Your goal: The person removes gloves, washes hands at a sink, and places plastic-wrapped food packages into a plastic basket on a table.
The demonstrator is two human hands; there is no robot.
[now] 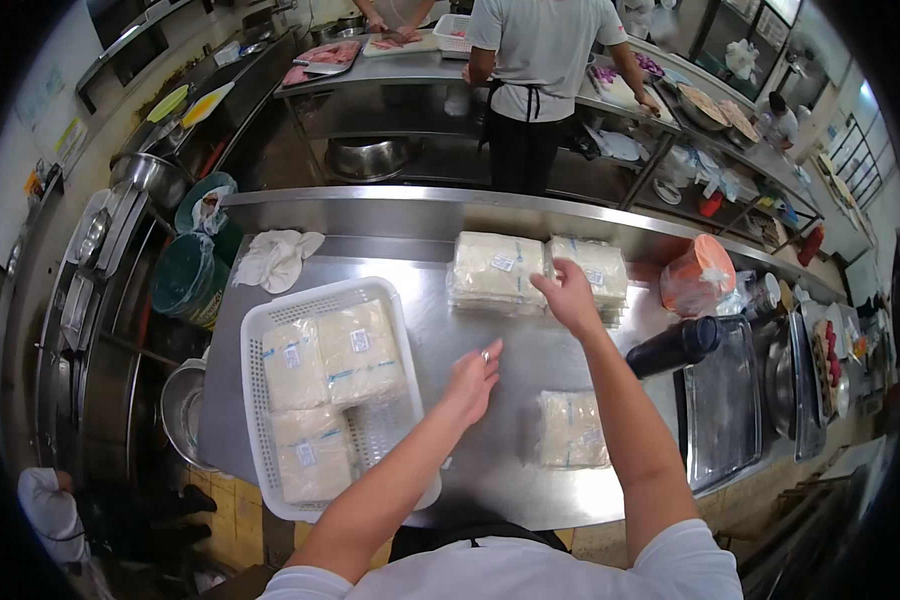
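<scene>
My right hand [573,299] is open, thumb apart from the fingers, at the front of two stacks of plastic-wrapped pale flat packs. Its fingertips are over the gap between the left stack [494,272] and the right stack [592,268]; whether they touch the plastic I cannot tell. My left hand [473,384], with a ring on one finger, is held above the steel table, fingers loosely extended and nothing in them. Left of it, a white perforated basket [406,330] holds several similar packs [358,352]. Another small stack of packs [572,430] lies beside my right forearm.
A white cloth [275,260] lies at the table's back left corner. To the right are an orange container [697,275], a dark bottle [674,346] and a metal tray [722,410]. A raised steel edge [390,212] runs along the back; co-workers [540,60] stand beyond it.
</scene>
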